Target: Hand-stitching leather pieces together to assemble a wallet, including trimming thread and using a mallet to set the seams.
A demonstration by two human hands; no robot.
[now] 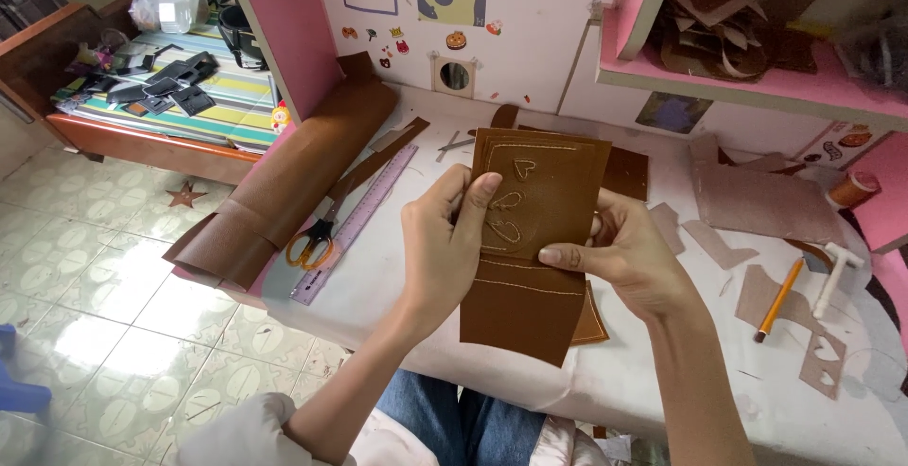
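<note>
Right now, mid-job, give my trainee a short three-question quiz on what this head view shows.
1. True or false: both hands grip the brown leather piece above the table.
2. What lies next to the purple ruler: A) orange-handled scissors, B) a stapler, C) a brush?
3. What shape is stitched into the leather piece?

Key:
1. True: left hand and right hand pinch its edges.
2. A.
3. Hearts.

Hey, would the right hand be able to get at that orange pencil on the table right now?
Probably not at once: the right hand is busy gripping the brown leather piece together with the left hand. The orange pencil lies uncovered on the table to its right, so the way looks free once it lets go.
</note>
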